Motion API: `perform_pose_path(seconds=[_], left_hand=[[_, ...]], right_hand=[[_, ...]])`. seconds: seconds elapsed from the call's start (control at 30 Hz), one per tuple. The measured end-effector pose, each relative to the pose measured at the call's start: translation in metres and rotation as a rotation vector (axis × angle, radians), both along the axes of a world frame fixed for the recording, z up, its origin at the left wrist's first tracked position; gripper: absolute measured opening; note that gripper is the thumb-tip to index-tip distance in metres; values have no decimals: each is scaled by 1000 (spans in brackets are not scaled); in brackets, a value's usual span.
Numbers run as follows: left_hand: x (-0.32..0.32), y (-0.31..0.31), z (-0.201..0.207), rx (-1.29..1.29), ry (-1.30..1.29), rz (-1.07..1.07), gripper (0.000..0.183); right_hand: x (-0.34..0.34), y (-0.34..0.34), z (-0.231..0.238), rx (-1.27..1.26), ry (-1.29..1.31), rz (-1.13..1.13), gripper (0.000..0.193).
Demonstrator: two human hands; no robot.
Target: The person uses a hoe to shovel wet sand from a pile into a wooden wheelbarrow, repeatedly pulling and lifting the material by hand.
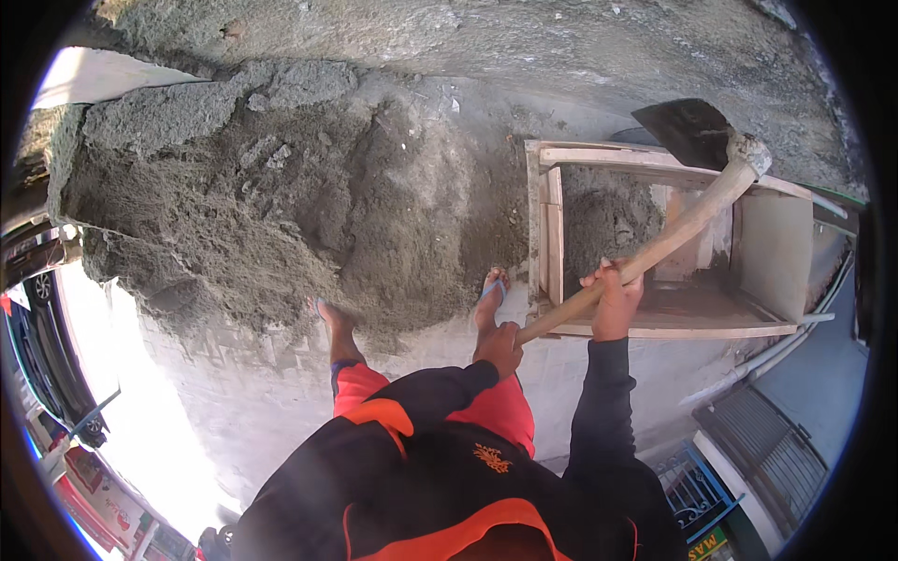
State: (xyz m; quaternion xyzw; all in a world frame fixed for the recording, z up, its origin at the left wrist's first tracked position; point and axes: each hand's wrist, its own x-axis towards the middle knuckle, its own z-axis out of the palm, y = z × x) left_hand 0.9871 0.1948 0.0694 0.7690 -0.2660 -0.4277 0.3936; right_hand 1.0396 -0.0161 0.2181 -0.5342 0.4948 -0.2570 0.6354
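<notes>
**Hoe raised over the wooden box, both hands on the handle**

I see both hands wrapped tight around the wooden handle of a hoe (645, 257). My left hand (499, 348) grips the near butt end, low and close to the body. My right hand (615, 301) is clamped further up the shaft, nearer the blade. Neither hand is spread; fingers are curled fully round the wood.

The handle's long axis runs from lower left to upper right, away from me, rising toward the dark metal blade (687, 129). The blade sits at the far end, beyond the far rim of the wooden box (552, 234), well apart from both hands. The right hand is the nearer one to it.

The hoe: pale, worn, round shaft; a lump of grey mortar crusted at the socket; blade dark and flat-faced.

The box is open-topped, made of planks, and holds a heap of grey sand in its left part. A large pile of grey sand (281, 206) lies on the ground to the left. Bare feet in sandals stand at its edge.
</notes>
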Motion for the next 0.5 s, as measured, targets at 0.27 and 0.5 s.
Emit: perform_pose_path(seconds=[0.27,0.5], left_hand=[[177,51,-81,28,-85,197,29],[268,147,-204,284,142,105,32]], right_hand=[[192,72,-78,-189,-145,56,27],[276,111,-370,86,168,90,53]])
